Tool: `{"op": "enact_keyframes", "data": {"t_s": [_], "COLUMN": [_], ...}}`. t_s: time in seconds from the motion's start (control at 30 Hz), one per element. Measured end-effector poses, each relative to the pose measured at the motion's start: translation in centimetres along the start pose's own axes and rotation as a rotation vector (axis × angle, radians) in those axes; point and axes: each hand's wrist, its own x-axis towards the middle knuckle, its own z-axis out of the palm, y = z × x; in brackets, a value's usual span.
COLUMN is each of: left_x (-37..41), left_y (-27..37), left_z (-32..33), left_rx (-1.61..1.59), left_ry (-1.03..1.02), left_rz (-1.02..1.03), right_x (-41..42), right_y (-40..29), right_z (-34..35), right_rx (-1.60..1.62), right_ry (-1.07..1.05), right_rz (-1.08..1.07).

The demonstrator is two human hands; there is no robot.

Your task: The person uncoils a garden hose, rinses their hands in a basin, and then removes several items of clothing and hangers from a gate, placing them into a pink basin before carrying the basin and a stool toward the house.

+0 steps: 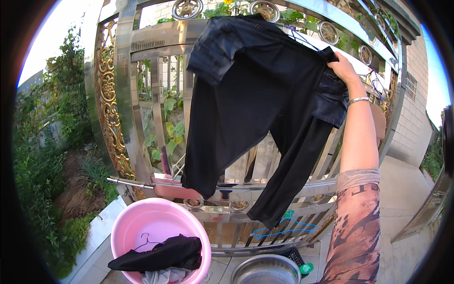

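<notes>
My right hand (343,67) grips the waistband of a pair of black trousers (244,99) at its right end. Shiny, leather-look short panels cover the upper legs, and the matte legs hang down, spread apart. Part of a dark clothes hanger (301,39) shows along the waist, close to that hand. Behind the trousers stands a polished metal gate (159,32) with vertical bars and round ornaments. My left hand is out of view. Below, a pink plastic basin (118,227) holds a black garment (159,254), a grey cloth (166,276) and a thin hanger (145,242).
A blue hanger (287,230) hangs low on the gate. On the tiled floor are a metal basin (266,268), a black plastic crate (293,256) and a green-capped item (306,268). Plants (39,170) grow at left; a brick wall (408,120) rises at right.
</notes>
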Motion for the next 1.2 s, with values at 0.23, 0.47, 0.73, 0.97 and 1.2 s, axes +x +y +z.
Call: {"op": "enact_keyframes", "data": {"t_s": [0.23,0.47,0.73,0.97,1.2], "left_x": [-1.7,-4.4,-7.5,-14.7,-21.7], "left_y": [-0.1,-1.3,-7.0,-13.4,-18.3], "left_z": [0.1,2.1,-4.0,-7.1,-9.5], "left_rx": [0.034,0.087,0.206,0.246,0.220], "left_ry": [-0.003,-0.008,0.040,0.051,-0.012], "left_rz": [0.066,0.154,0.150,-0.022,-0.117], "right_x": [-8.1,-18.7,-21.6,-27.4,-36.0], "right_y": [2.8,1.4,-0.3,0.6,2.0], "right_z": [-0.9,-3.2,-11.8,-17.1,-18.3], "right_rx": [0.082,0.262,0.265,0.624,0.958], "right_ry": [0.188,0.224,0.196,0.016,-0.084], "right_rz": [0.113,-0.005,-0.083,-0.018,0.211]}}
